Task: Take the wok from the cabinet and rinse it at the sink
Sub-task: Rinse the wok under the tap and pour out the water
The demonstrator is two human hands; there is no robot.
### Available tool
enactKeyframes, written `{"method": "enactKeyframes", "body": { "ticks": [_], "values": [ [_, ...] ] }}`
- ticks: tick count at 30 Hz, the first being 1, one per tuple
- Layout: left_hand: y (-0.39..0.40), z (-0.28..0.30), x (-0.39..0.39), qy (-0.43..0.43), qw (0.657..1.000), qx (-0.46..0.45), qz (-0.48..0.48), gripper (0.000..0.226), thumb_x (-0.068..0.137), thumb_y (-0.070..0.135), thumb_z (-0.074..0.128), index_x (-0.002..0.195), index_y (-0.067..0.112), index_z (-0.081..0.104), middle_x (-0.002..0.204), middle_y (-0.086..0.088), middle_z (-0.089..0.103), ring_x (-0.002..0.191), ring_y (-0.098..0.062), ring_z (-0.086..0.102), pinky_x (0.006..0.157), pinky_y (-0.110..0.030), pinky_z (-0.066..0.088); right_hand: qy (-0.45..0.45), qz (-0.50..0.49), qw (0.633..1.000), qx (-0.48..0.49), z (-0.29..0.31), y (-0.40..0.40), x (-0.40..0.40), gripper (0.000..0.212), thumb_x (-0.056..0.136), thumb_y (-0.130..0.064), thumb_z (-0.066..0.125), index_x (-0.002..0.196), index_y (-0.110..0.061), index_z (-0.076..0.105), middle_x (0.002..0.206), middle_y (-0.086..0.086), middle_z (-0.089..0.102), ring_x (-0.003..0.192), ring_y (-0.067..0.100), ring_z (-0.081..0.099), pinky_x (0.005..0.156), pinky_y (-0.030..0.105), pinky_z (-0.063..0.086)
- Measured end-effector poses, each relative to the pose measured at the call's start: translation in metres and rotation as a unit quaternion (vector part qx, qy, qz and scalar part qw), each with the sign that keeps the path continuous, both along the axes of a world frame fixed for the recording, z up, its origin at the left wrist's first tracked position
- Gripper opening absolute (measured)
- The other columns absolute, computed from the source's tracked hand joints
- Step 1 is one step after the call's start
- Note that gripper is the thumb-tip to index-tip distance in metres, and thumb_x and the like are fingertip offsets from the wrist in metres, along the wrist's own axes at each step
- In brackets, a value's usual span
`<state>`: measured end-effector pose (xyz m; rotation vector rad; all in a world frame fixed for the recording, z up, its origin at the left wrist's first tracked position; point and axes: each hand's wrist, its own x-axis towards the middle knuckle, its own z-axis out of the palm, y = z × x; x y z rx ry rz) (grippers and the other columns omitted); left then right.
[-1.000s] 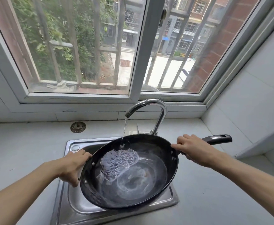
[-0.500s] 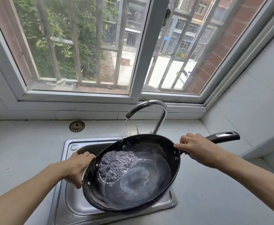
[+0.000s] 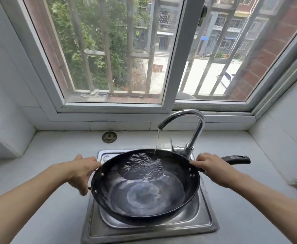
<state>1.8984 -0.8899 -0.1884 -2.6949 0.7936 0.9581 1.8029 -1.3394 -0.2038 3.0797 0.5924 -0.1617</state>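
A black wok (image 3: 144, 189) hangs over the steel sink (image 3: 204, 221), tilted toward me. My left hand (image 3: 81, 171) grips its small side handle at the left rim. My right hand (image 3: 212, 168) grips the long black handle (image 3: 235, 159) where it meets the rim. A thin stream of water falls from the chrome tap (image 3: 195, 125) onto the wok's far inner wall and spreads in a rippling patch.
A pale counter (image 3: 52, 217) surrounds the sink. A round metal drain plug (image 3: 109, 137) lies on the counter behind the sink. White tiled walls stand at left and right. A barred window (image 3: 119, 50) fills the back.
The wok has swung level to left and right, and its tilt has turned from the left toward me. The water now lands on the far wall instead of the left side. Both hands keep their hold.
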Motion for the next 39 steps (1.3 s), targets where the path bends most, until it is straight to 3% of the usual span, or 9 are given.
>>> {"method": "enactKeyframes", "body": {
  "ticks": [6, 10, 15, 21, 23, 27, 32, 36, 39],
  "values": [
    [0.03, 0.025, -0.008, -0.005, 0.998, 0.034, 0.05, 0.078, 0.056, 0.042, 0.072, 0.129, 0.039, 0.044, 0.109, 0.011, 0.041, 0.101, -0.022, 0.034, 0.067, -0.03, 0.042, -0.007, 0.017, 0.999, 0.039, -0.035, 0.02, 0.02, 0.063, 0.072, 0.002, 0.068, 0.123, -0.033, 0.06, 0.096, -0.004, 0.06, 0.084, 0.022, 0.058, 0.066, 0.034, 0.048],
    [0.042, 0.034, -0.012, -0.004, 0.996, 0.055, 0.074, 0.081, 0.047, 0.047, 0.07, 0.124, 0.045, 0.044, 0.104, 0.016, 0.04, 0.098, -0.02, 0.033, 0.079, -0.041, 0.053, -0.006, 0.038, 0.994, 0.1, -0.048, 0.033, 0.029, 0.057, 0.07, 0.001, 0.071, 0.119, -0.027, 0.064, 0.091, -0.001, 0.06, 0.083, 0.022, 0.058, 0.069, 0.036, 0.051],
    [0.038, 0.051, -0.019, 0.005, 0.994, 0.08, 0.073, 0.076, 0.057, 0.044, 0.073, 0.128, 0.039, 0.047, 0.11, 0.01, 0.045, 0.1, -0.021, 0.037, 0.062, -0.023, 0.036, -0.006, 0.043, 0.99, 0.137, -0.074, 0.04, 0.029, 0.057, 0.07, 0.005, 0.073, 0.117, -0.025, 0.064, 0.089, -0.001, 0.058, 0.08, 0.021, 0.057, 0.068, 0.039, 0.054],
    [0.031, 0.063, -0.02, -0.033, 0.991, 0.102, 0.076, 0.077, 0.064, 0.04, 0.075, 0.134, 0.035, 0.043, 0.113, 0.009, 0.044, 0.098, -0.019, 0.037, 0.051, -0.019, 0.022, -0.025, 0.021, 0.988, 0.149, -0.102, 0.046, 0.031, 0.069, 0.064, 0.006, 0.075, 0.118, -0.032, 0.056, 0.087, -0.004, 0.054, 0.074, 0.02, 0.053, 0.059, 0.038, 0.051],
    [0.031, 0.064, -0.019, -0.051, 0.991, 0.095, 0.075, 0.08, 0.062, 0.04, 0.075, 0.135, 0.036, 0.041, 0.112, 0.009, 0.044, 0.096, -0.019, 0.036, 0.055, -0.018, 0.027, -0.037, 0.009, 0.988, 0.152, -0.108, 0.046, 0.032, 0.07, 0.064, 0.006, 0.076, 0.121, -0.03, 0.056, 0.09, -0.003, 0.056, 0.076, 0.021, 0.054, 0.06, 0.039, 0.052],
    [0.035, 0.065, -0.014, -0.082, 0.991, 0.072, 0.078, 0.088, 0.05, 0.046, 0.07, 0.132, 0.039, 0.04, 0.109, 0.012, 0.043, 0.094, -0.02, 0.031, 0.084, -0.033, 0.047, -0.064, -0.014, 0.983, 0.171, -0.106, 0.046, 0.039, 0.073, 0.059, 0.013, 0.075, 0.12, -0.024, 0.058, 0.092, 0.002, 0.061, 0.078, 0.026, 0.058, 0.061, 0.043, 0.053],
    [0.03, 0.073, -0.013, -0.119, 0.986, 0.081, 0.08, 0.091, 0.05, 0.046, 0.071, 0.134, 0.041, 0.036, 0.112, 0.01, 0.042, 0.097, -0.021, 0.032, 0.088, -0.032, 0.046, -0.088, -0.018, 0.981, 0.172, -0.103, 0.043, 0.057, 0.08, 0.05, 0.014, 0.074, 0.119, -0.024, 0.059, 0.09, 0.001, 0.058, 0.078, 0.026, 0.056, 0.061, 0.039, 0.052],
    [0.028, 0.08, -0.017, -0.15, 0.98, 0.11, 0.07, 0.086, 0.058, 0.042, 0.073, 0.135, 0.037, 0.034, 0.111, 0.008, 0.041, 0.096, -0.018, 0.036, 0.067, -0.018, 0.031, -0.099, -0.003, 0.976, 0.194, -0.102, 0.048, 0.067, 0.078, 0.052, 0.011, 0.077, 0.118, -0.025, 0.058, 0.087, 0.0, 0.058, 0.075, 0.024, 0.055, 0.061, 0.035, 0.051],
    [0.037, 0.081, -0.018, -0.165, 0.977, 0.121, 0.059, 0.091, 0.052, 0.046, 0.071, 0.135, 0.035, 0.035, 0.109, 0.008, 0.042, 0.103, -0.014, 0.044, 0.089, -0.027, 0.033, -0.097, -0.002, 0.976, 0.193, -0.105, 0.058, 0.071, 0.081, 0.051, 0.012, 0.074, 0.119, -0.028, 0.055, 0.089, -0.001, 0.058, 0.077, 0.024, 0.054, 0.063, 0.036, 0.05]
  ]
}}
